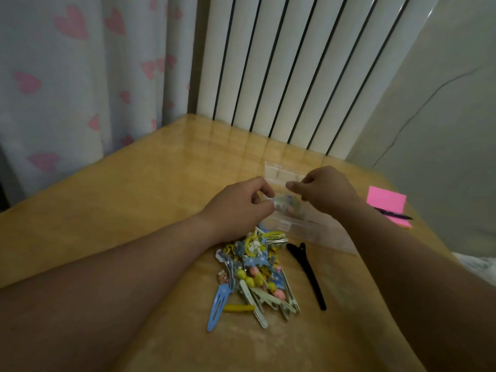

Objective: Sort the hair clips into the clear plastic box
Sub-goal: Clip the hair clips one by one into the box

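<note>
A pale wooden table (128, 200) is seen from above, set into a corner against a white ribbed radiator (290, 65) and a curtain (80, 81) printed with pink hearts.

The clear plastic box (319, 232) is located on the table beyond the middle, partly covered by both hands. Its transparent far wall (279, 171) is visible behind the fingers. Its contents cannot be made out.

A small decorated hair clip (287, 204), pale with blue and pink detail, is held above the box between the two hands. The left hand (239, 204) is curled, with thumb and fingertips pinching the clip's left end. The right hand (328, 189) is likewise curled, and its thumb and fingertips are closed on the clip's right end. Fine detail of the clip is blurred.

A loose pile of hair clips (257, 267) lies on the table just in front of the box, under the left wrist. At its near edge a blue snap clip (218, 308) and a short yellow clip (239, 308) are noted. A long black clip (308, 275) lies just to the right of the pile, apart from it.

A pink sticky-note pad (386, 201) lies near the table's right edge, with a dark pen (396, 214) resting across it.
</note>
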